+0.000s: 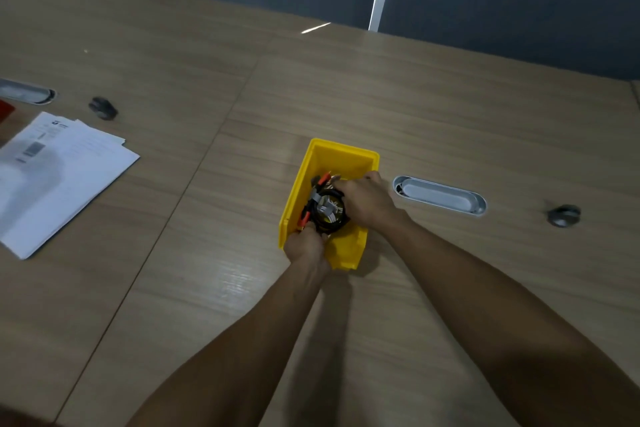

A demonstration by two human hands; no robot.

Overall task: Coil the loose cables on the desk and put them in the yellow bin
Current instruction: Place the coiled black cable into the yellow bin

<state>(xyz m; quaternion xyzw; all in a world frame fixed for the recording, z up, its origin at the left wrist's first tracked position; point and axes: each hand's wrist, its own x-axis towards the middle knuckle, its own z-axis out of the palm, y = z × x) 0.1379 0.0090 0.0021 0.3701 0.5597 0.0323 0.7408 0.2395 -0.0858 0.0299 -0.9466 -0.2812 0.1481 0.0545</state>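
Coiled black cable bundle (pixel 327 210) sits inside the yellow bin (pixel 341 152) mid-desk (pixel 346 87). Left hand (pixel 304 248) grips the bundle's near edge at the bin's front; right hand (pixel 363 199) curls over its far side.

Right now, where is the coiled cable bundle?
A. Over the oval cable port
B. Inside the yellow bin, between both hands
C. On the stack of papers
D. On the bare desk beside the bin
B: the coiled cable bundle sits inside the yellow bin, with the left hand and right hand on it.

Print on papers (pixel 59 177) too blurred; nothing legible.
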